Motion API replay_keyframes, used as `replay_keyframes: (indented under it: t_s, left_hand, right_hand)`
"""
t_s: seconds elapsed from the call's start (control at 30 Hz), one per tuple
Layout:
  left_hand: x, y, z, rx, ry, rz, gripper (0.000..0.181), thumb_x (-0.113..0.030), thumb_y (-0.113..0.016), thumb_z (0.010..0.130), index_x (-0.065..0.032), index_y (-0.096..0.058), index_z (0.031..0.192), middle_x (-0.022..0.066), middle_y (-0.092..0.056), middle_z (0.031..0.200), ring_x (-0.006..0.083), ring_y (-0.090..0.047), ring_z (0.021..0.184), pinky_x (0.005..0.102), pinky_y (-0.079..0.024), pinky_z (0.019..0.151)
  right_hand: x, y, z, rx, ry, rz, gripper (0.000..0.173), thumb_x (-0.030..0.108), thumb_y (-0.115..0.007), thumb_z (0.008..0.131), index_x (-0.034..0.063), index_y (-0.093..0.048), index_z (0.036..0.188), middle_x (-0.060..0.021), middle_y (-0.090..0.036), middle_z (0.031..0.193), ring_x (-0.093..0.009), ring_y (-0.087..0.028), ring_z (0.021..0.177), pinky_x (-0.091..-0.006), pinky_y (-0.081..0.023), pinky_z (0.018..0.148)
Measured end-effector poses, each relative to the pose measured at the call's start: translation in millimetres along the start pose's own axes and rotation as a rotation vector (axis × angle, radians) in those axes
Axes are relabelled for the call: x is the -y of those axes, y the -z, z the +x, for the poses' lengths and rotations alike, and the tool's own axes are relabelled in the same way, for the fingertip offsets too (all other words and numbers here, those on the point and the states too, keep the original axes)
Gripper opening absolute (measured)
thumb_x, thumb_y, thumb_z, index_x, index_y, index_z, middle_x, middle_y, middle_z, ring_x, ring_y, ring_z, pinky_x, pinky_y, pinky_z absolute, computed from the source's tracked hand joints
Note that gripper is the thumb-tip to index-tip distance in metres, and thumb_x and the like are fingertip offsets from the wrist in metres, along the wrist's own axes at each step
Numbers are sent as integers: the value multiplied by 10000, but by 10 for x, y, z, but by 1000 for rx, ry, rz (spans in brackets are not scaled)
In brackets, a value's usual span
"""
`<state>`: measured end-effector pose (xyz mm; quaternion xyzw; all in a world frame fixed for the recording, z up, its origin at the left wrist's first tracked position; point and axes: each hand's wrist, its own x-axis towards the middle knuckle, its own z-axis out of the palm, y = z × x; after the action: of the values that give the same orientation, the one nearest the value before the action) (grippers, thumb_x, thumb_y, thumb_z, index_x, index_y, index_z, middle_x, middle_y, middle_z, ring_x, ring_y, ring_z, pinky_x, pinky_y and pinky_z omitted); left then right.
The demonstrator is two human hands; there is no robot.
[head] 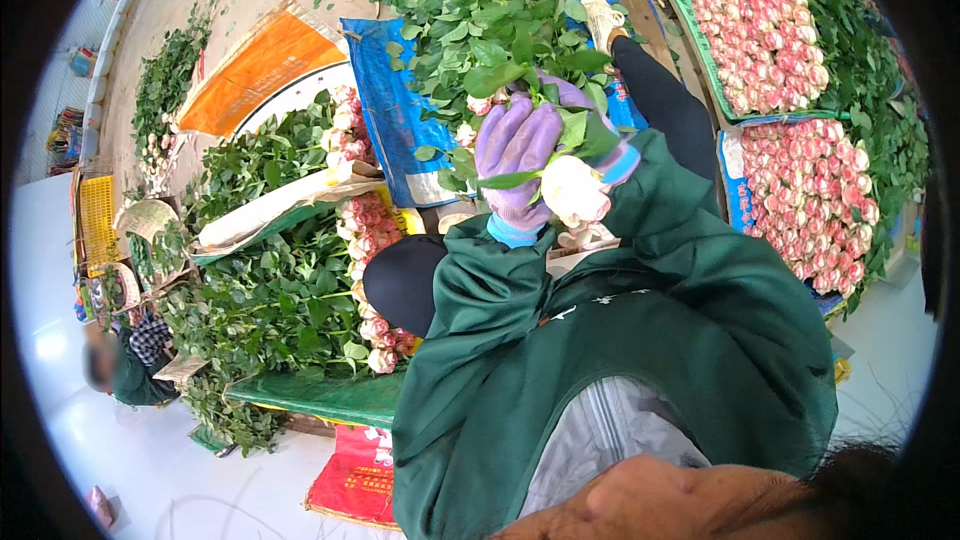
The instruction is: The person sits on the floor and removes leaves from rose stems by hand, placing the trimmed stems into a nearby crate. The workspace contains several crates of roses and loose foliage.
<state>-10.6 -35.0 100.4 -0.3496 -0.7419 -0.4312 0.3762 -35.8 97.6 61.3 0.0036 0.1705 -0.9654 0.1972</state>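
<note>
My left hand point(517, 154), in a purple glove with a blue cuff, has its fingers curled around the stem of a pale pink-white rose point(575, 191). The bloom points back towards my body, beside the left wrist. One long leaf of it crosses the left palm. Close behind, my right hand point(574, 94), gloved alike, is among the green leaves; its fingertips are hidden there, so its grip is unclear. Just beyond both hands lies a heap of leafy rose stems point(469, 30) on a blue woven sheet point(382, 105), with a few pink blooms near the gloves.
At right, bundled pink-white roses fill a green-edged wrap point(686, 30) and a blue-and-white wrap point(731, 172). Bundles with pink blooms point(367, 240) lie left by my knee. Beyond are an orange printed sheet point(259, 71) and a yellow crate point(97, 217). Another person point(139, 364) is at far left.
</note>
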Motion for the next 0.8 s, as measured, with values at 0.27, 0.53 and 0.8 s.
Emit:
replay_keyframes:
  t_s: [0.27, 0.53, 0.8]
  left_hand:
    - [-225, 98, -58, -13, 215, 142, 394, -162, -729, 790, 3, -661, 1142, 127, -723, 1037, 334, -684, 1014, 428, -533, 867]
    - [-298, 237, 28, 33, 52, 237, 380, -58, -856, 675, 17, -697, 1012, 134, -742, 983, 324, -721, 905, 440, -577, 815]
    - [-228, 80, 180, 67, -288, -41, 423, -90, -721, 629, 47, -673, 1026, 231, -718, 1037, 408, -696, 959, 493, -560, 814]
  right_hand:
    - [203, -490, 32, -221, 52, -455, 328, 286, -678, 951, -3, -654, 1103, -26, -692, 970, -102, -635, 879, -269, -517, 783]
    - [263, -550, 47, -259, 152, -615, 207, 187, -724, 928, -12, -683, 967, 1, -689, 876, -58, -624, 790, -228, -516, 734]
    - [497, -515, -73, 5, 94, -478, 197, 200, -641, 979, 19, -644, 1055, -18, -670, 878, -103, -649, 762, -260, -541, 676]
